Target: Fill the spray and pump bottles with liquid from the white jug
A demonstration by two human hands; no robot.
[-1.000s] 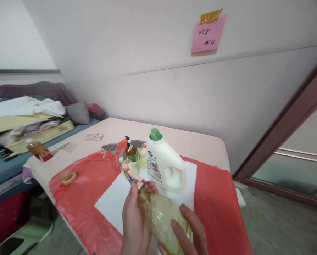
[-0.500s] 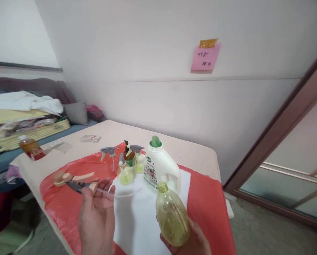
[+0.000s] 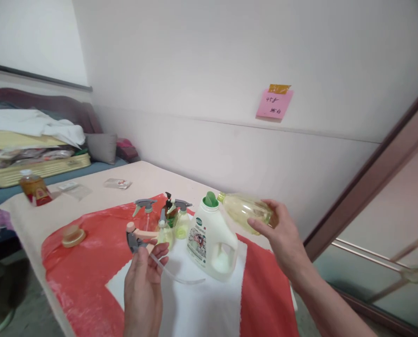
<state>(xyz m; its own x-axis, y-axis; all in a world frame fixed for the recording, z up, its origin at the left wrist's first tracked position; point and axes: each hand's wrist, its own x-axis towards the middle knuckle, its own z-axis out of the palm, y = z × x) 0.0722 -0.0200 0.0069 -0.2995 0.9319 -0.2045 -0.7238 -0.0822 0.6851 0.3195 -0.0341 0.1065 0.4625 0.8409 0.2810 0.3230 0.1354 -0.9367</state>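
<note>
My left hand grips a grey and peach trigger spray head, whose clear dip tube trails to the right over a white cloth. In my right hand is a clear yellow-green spray bottle without its head, tipped sideways. Its neck points left and reaches the green pouring spout of a white detergent jug; whether they touch I cannot tell. The jug stands upright, and a little white liquid or residue shows behind its handle opening.
Several spray bottles stand left of the jug on a red sheet. A round brush lies at the left. Farther back are a bottle of amber liquid and plastic packets. A pink note is taped to the wall.
The yellow-green bottle went from upright in front of the jug to tilted beside the spout. My left hand moved right with the spray head. The view shifted slightly.
</note>
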